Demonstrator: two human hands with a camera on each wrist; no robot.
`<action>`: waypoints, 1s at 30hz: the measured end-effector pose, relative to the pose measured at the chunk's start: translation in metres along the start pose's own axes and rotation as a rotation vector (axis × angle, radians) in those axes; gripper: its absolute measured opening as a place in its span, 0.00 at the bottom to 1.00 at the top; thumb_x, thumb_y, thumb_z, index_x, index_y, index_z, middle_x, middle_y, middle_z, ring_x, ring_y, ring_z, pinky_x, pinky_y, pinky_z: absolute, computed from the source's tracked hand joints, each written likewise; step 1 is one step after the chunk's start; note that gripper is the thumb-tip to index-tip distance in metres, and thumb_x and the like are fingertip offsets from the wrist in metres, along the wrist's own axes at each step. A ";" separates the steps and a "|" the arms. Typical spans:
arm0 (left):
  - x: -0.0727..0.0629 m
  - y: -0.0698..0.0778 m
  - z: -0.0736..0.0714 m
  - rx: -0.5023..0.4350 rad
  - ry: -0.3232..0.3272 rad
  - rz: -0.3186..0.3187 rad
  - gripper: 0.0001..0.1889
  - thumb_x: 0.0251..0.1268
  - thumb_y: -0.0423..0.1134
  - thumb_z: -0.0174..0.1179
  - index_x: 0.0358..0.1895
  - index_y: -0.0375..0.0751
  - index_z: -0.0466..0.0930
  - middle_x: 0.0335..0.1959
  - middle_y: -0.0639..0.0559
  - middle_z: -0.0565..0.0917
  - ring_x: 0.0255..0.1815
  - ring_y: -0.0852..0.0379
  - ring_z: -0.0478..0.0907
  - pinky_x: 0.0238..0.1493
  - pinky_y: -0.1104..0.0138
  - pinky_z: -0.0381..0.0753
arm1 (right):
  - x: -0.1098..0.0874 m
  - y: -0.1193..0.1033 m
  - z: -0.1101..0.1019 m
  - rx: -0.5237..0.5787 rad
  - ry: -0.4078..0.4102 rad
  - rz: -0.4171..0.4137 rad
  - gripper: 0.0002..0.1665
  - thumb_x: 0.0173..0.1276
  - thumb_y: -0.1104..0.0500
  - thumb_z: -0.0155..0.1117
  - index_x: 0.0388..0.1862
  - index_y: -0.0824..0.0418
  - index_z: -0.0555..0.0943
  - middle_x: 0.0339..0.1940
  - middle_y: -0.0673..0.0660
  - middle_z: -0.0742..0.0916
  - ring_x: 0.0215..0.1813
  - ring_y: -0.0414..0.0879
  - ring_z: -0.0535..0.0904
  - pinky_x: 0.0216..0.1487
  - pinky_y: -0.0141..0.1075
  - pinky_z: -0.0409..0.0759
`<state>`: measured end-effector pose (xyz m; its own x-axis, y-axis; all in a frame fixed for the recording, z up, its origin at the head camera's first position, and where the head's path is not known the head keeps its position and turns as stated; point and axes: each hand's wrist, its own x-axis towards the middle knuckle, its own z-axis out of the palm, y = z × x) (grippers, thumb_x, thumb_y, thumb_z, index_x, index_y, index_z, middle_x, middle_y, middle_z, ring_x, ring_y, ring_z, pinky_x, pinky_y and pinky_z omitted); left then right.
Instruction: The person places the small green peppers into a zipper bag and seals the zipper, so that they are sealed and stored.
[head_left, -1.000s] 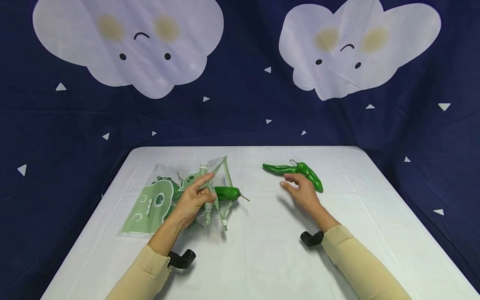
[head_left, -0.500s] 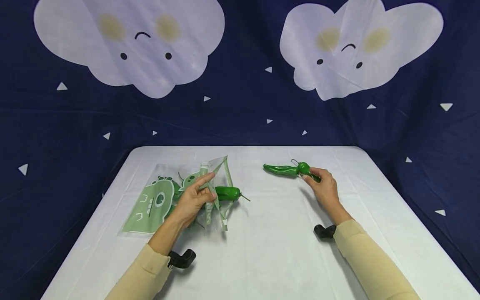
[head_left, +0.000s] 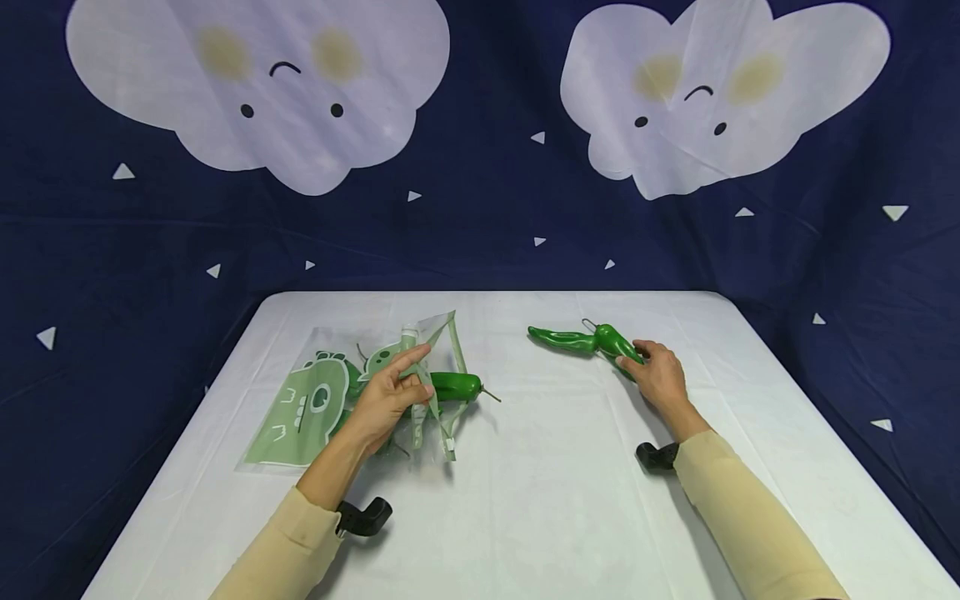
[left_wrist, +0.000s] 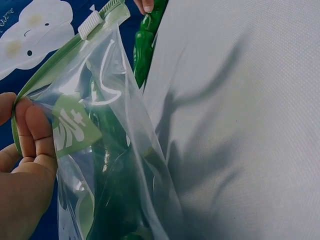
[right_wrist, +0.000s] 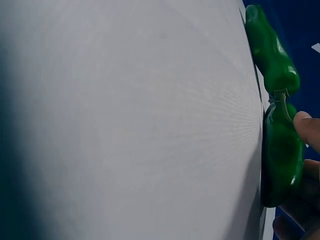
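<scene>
On the left of the head view my left hand (head_left: 386, 404) holds the mouth of a clear zip bag (head_left: 285, 433) with a green cartoon print. In the left wrist view the fingers pinch the bag's green zip edge, below a white slider (left_wrist: 90, 25). Green peppers show through the plastic. One green pepper (head_left: 456, 387) pokes out of the mouth, stem to the right. At the right, my right hand (head_left: 660, 379) grips a green pepper (head_left: 617, 343) lying on the table, thumb on one side and fingers on the other. Its stem end meets a second green pepper (head_left: 562, 339).
The white-covered table (head_left: 525, 500) lies under everything. A dark blue cloth (head_left: 495, 217) with clouds and white triangles hangs behind its far edge. Each wrist wears a black camera mount (head_left: 364, 518).
My right hand has moved right from above the peppers, come down and taken hold of the right-hand pepper, then slid toward its lower end. The left hand and bag have stayed still.
</scene>
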<state>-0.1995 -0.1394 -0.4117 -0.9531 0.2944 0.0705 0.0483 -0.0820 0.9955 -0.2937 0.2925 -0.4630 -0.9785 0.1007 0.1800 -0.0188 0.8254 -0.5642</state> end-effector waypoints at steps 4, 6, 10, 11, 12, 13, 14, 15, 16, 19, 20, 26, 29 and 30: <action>0.000 0.000 0.000 0.004 0.005 -0.003 0.36 0.61 0.27 0.56 0.73 0.41 0.55 0.18 0.60 0.72 0.25 0.64 0.74 0.42 0.73 0.78 | 0.000 0.003 0.001 -0.032 -0.043 0.016 0.34 0.65 0.51 0.61 0.63 0.72 0.69 0.57 0.73 0.77 0.57 0.67 0.72 0.59 0.58 0.68; 0.000 0.001 0.001 0.005 0.009 -0.005 0.36 0.61 0.27 0.56 0.73 0.41 0.55 0.18 0.60 0.72 0.25 0.65 0.74 0.42 0.73 0.77 | 0.000 0.004 0.002 -0.038 -0.055 0.026 0.34 0.65 0.51 0.61 0.63 0.72 0.70 0.56 0.73 0.78 0.57 0.67 0.73 0.59 0.58 0.69; 0.000 0.001 0.001 0.003 0.009 -0.010 0.36 0.61 0.27 0.56 0.73 0.42 0.55 0.17 0.60 0.72 0.24 0.66 0.74 0.42 0.73 0.77 | -0.002 0.004 0.002 -0.038 -0.059 0.031 0.33 0.66 0.51 0.61 0.63 0.71 0.70 0.55 0.73 0.79 0.56 0.66 0.74 0.58 0.57 0.69; 0.000 0.001 0.001 0.004 0.008 -0.009 0.36 0.61 0.27 0.57 0.73 0.42 0.55 0.17 0.60 0.72 0.24 0.66 0.74 0.42 0.73 0.77 | -0.002 0.005 0.002 -0.033 -0.059 0.036 0.33 0.66 0.51 0.60 0.63 0.71 0.70 0.55 0.72 0.79 0.56 0.66 0.74 0.58 0.57 0.70; 0.000 0.001 0.001 0.005 0.006 -0.009 0.36 0.61 0.27 0.57 0.73 0.41 0.55 0.17 0.60 0.72 0.24 0.66 0.74 0.42 0.72 0.77 | -0.003 0.005 0.002 -0.029 -0.057 0.043 0.32 0.66 0.52 0.60 0.63 0.70 0.70 0.55 0.72 0.79 0.55 0.66 0.74 0.57 0.57 0.70; 0.000 0.001 0.001 0.006 0.004 -0.009 0.36 0.61 0.27 0.57 0.73 0.41 0.55 0.17 0.59 0.72 0.24 0.66 0.74 0.42 0.72 0.77 | -0.004 0.005 0.001 -0.024 -0.057 0.055 0.32 0.67 0.52 0.59 0.64 0.70 0.69 0.55 0.72 0.79 0.55 0.65 0.74 0.57 0.57 0.70; 0.000 0.000 0.001 0.006 0.002 -0.009 0.36 0.61 0.27 0.57 0.73 0.41 0.54 0.17 0.59 0.72 0.24 0.66 0.74 0.42 0.72 0.77 | -0.005 0.006 0.001 -0.016 -0.055 0.068 0.32 0.67 0.52 0.59 0.64 0.69 0.69 0.56 0.72 0.79 0.55 0.65 0.74 0.56 0.56 0.71; 0.000 0.000 0.001 0.006 0.002 -0.009 0.36 0.61 0.27 0.57 0.73 0.41 0.54 0.17 0.59 0.72 0.24 0.66 0.74 0.42 0.72 0.77 | -0.006 0.006 0.000 -0.008 -0.054 0.086 0.31 0.68 0.53 0.58 0.65 0.69 0.69 0.56 0.71 0.79 0.55 0.64 0.74 0.56 0.56 0.71; 0.000 0.000 0.001 0.008 0.000 -0.009 0.36 0.61 0.27 0.57 0.73 0.41 0.54 0.18 0.59 0.72 0.24 0.66 0.73 0.42 0.72 0.77 | -0.007 0.006 -0.001 0.000 -0.051 0.102 0.31 0.68 0.53 0.58 0.65 0.68 0.68 0.57 0.71 0.79 0.55 0.63 0.74 0.56 0.55 0.71; 0.000 0.000 0.001 0.005 0.000 -0.008 0.36 0.61 0.27 0.57 0.73 0.41 0.54 0.18 0.59 0.72 0.24 0.66 0.74 0.42 0.72 0.77 | -0.010 0.007 -0.004 0.025 -0.028 0.129 0.31 0.69 0.52 0.57 0.66 0.67 0.68 0.58 0.71 0.78 0.54 0.62 0.74 0.54 0.54 0.72; 0.000 0.001 0.001 0.005 0.001 -0.007 0.36 0.62 0.27 0.57 0.73 0.41 0.55 0.18 0.59 0.72 0.24 0.66 0.74 0.42 0.72 0.77 | -0.011 0.007 -0.006 0.034 -0.017 0.130 0.31 0.69 0.52 0.57 0.66 0.67 0.68 0.58 0.71 0.78 0.54 0.62 0.74 0.54 0.54 0.72; 0.000 0.001 0.001 0.013 0.001 -0.006 0.36 0.62 0.28 0.57 0.73 0.42 0.55 0.18 0.59 0.73 0.26 0.64 0.75 0.44 0.72 0.77 | -0.016 0.007 -0.016 0.095 0.041 0.092 0.32 0.68 0.49 0.58 0.66 0.65 0.69 0.58 0.71 0.79 0.53 0.62 0.75 0.52 0.53 0.72; 0.000 0.002 0.000 0.014 0.003 -0.006 0.36 0.61 0.28 0.57 0.73 0.42 0.55 0.18 0.59 0.73 0.26 0.63 0.75 0.45 0.71 0.77 | -0.021 0.004 -0.019 0.116 0.047 0.066 0.33 0.68 0.46 0.58 0.66 0.64 0.70 0.58 0.71 0.79 0.53 0.62 0.75 0.51 0.53 0.73; -0.001 0.002 0.000 0.014 0.005 -0.006 0.36 0.61 0.28 0.57 0.73 0.42 0.55 0.18 0.59 0.73 0.26 0.63 0.75 0.46 0.71 0.77 | -0.023 0.003 -0.020 0.121 0.049 0.054 0.33 0.68 0.46 0.58 0.66 0.64 0.70 0.57 0.71 0.79 0.53 0.61 0.75 0.51 0.52 0.73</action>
<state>-0.1987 -0.1395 -0.4098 -0.9548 0.2903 0.0646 0.0470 -0.0673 0.9966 -0.2671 0.3037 -0.4528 -0.9675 0.1727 0.1845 0.0059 0.7452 -0.6668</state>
